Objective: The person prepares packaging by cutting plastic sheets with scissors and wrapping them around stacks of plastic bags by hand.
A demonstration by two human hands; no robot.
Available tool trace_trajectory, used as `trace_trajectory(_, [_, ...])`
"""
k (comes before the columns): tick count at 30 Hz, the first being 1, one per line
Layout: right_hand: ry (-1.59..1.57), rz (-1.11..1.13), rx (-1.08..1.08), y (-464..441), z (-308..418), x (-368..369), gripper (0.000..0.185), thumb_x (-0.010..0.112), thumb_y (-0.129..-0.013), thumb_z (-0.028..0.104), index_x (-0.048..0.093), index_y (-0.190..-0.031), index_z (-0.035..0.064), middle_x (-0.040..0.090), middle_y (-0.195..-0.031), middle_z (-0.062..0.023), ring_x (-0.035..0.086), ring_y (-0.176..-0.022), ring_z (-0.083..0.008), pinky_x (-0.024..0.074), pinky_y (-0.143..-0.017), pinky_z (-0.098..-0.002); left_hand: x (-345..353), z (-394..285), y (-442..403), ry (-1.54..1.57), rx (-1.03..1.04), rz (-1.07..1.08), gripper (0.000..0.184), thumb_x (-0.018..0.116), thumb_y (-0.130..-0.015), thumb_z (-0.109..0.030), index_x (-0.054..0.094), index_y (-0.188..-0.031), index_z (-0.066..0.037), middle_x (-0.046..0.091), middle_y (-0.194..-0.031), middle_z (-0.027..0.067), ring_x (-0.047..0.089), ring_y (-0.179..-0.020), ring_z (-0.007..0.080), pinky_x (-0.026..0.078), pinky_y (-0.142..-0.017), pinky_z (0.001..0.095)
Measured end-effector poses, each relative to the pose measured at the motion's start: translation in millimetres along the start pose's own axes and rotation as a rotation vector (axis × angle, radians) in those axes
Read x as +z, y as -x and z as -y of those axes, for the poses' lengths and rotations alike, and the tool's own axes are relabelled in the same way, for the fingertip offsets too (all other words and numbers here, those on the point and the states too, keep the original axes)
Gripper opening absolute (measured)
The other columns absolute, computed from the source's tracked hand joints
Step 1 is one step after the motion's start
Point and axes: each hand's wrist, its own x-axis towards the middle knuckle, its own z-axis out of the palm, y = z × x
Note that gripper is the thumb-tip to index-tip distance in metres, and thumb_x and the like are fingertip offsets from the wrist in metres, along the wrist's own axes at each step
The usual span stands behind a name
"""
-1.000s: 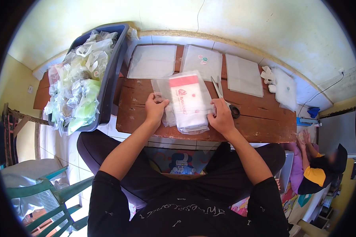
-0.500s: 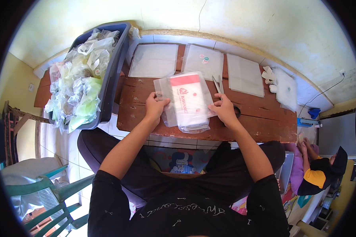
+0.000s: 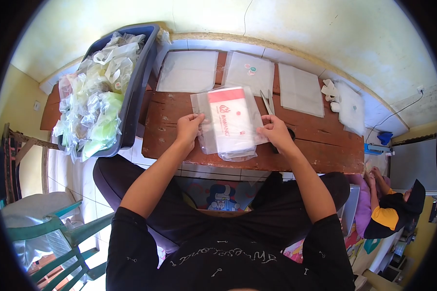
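Note:
A clear plastic bag (image 3: 205,131) lies in front of me over a stack of white packets (image 3: 232,123) printed in red with "BAWANG". My left hand (image 3: 189,129) pinches the bag's left edge between thumb and fingers. On the opposite side, my right hand (image 3: 277,133) has its thumb and fingertips closed on the right edge of the plastic. A pair of scissors (image 3: 266,101) lies just beyond my right hand, its blades pointing toward the wall and its dark handles partly hidden by that hand.
Flat stacks of clear bags (image 3: 187,72) line the back of the brown wooden table (image 3: 175,116). At left stands a dark tub (image 3: 143,72) heaped with filled plastic bags. A roll of white tape or ribbon (image 3: 331,92) sits back right. Another person (image 3: 393,213) works at far right.
My left hand has moved slightly up along the bag's left side, its fingers more extended. The bag is spread a little wider to both sides. My right hand stays nearly in place.

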Motion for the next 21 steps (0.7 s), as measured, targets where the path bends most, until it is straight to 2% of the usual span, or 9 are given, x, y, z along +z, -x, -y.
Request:
trace_trajectory(2, [-0.002, -0.008, -0.003, -1, 1, 0, 0.048, 0.069, -0.08, -0.002, 0.05, -0.124, -0.0044, 0.067, -0.082, -0.0092, 0.064, -0.073, -0.0129, 0.0493, -0.064, -0.0252, -2, -2, 1, -0.049, 0.017, 0.053, 0.015, 0.063, -0.093, -0.016, 0.064, -0.093, -0.001, 0.068, -0.083, 0.005, 0.065, -0.069, 0.0114, 0.051, -0.059, 0.022])
trace_trajectory(4, [-0.007, -0.011, -0.007, -1, 0, 2, 0.048, 0.069, -0.08, -0.002, 0.05, -0.124, -0.0045, 0.067, -0.082, -0.0092, 0.064, -0.072, -0.0127, 0.0492, -0.064, -0.0252, -2, -1, 2, -0.036, 0.018, 0.049, 0.016, 0.063, -0.093, -0.016, 0.064, -0.093, -0.001, 0.068, -0.084, 0.0051, 0.065, -0.07, 0.0113, 0.052, -0.061, 0.0233])
trace_trajectory(6, [-0.11, -0.002, 0.022, -1, 0, 1, 0.043, 0.07, -0.076, -0.003, 0.054, -0.116, -0.0039, 0.067, -0.078, -0.0091, 0.063, -0.069, -0.0131, 0.049, -0.061, -0.0266, -4, 1, -2, -0.017, 0.022, 0.045, 0.016, 0.063, -0.093, -0.017, 0.064, -0.093, -0.001, 0.068, -0.084, 0.0051, 0.065, -0.07, 0.0113, 0.053, -0.062, 0.0246])
trace_trajectory(9, [-0.005, -0.006, -0.006, -1, 3, -1, 0.048, 0.068, -0.08, -0.005, 0.05, -0.124, -0.0052, 0.066, -0.08, -0.0092, 0.065, -0.072, -0.014, 0.0498, -0.063, -0.0253, -7, 7, -10, -0.035, 0.013, 0.059, 0.017, 0.063, -0.093, -0.018, 0.064, -0.094, -0.001, 0.068, -0.085, 0.0053, 0.065, -0.071, 0.0116, 0.054, -0.062, 0.0262])
trace_trajectory(15, [-0.098, -0.013, 0.009, 1, 1, 0, 0.045, 0.066, -0.081, -0.006, 0.05, -0.123, -0.0058, 0.065, -0.08, -0.0076, 0.065, -0.072, -0.0134, 0.0515, -0.063, -0.025, 0, -16, 18, -0.059, -0.106, 0.088, 0.021, 0.065, -0.092, -0.021, 0.062, -0.102, -0.003, 0.067, -0.09, 0.0059, 0.065, -0.072, 0.0135, 0.055, -0.065, 0.0284])
trace_trajectory(17, [-0.119, -0.019, 0.017, 0, 1, -1, 0.044, 0.066, -0.081, -0.006, 0.05, -0.123, -0.0059, 0.065, -0.08, -0.0072, 0.064, -0.072, -0.0132, 0.052, -0.063, -0.0249, 1, -19, 35, -0.14, -0.146, 0.139, 0.027, 0.068, -0.088, -0.015, 0.058, -0.109, -0.001, 0.066, -0.087, 0.0069, 0.064, -0.072, 0.0149, 0.057, -0.063, 0.0313])
trace_trajectory(21, [-0.117, -0.02, 0.012, -1, -1, 0, 0.043, 0.066, -0.081, -0.007, 0.05, -0.122, -0.006, 0.064, -0.079, -0.0068, 0.064, -0.071, -0.0132, 0.0533, -0.062, -0.0251, -3, -6, 45, -0.166, -0.149, 0.173, 0.035, 0.071, -0.083, -0.005, 0.054, -0.114, 0.0, 0.067, -0.088, 0.0088, 0.065, -0.071, 0.016, 0.057, -0.062, 0.0308])
